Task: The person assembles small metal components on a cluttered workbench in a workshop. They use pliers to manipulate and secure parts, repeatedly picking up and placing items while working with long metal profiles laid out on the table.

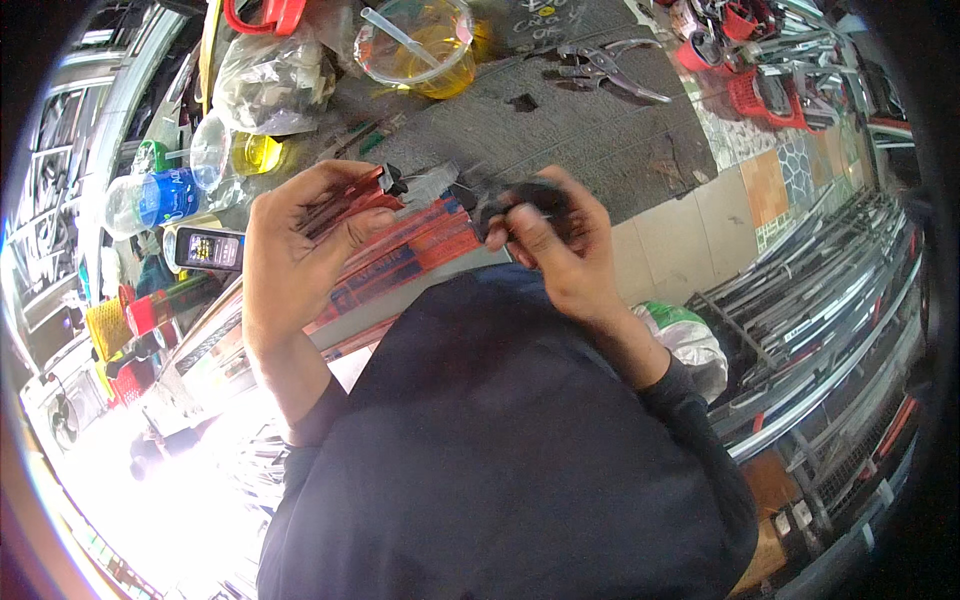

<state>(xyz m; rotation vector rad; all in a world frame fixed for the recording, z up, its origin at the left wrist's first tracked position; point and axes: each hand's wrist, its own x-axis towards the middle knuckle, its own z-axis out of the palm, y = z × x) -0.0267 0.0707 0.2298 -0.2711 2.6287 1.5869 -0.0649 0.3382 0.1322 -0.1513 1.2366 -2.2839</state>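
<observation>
My left hand [285,245] is closed around a profile piece with red film on it [345,203], its dark cut end pointing right. My right hand [565,245] is curled around something black [492,203], smeared by motion, whose kind I cannot make out. Between and below the hands, long profiles in red and blue film [415,250] run across in front of me. Beyond the right hand, metal locking pliers [605,70] lie with their jaws and handles spread on the dark worktop [560,125].
At the far side stands a clear tub of yellow liquid [440,75], beside a plastic bag [272,85]. Leftward are a blue-labelled bottle [155,200] and a phone [208,248]. Red baskets [765,100] sit at far right; stacked metal profiles [815,320] fill the right side.
</observation>
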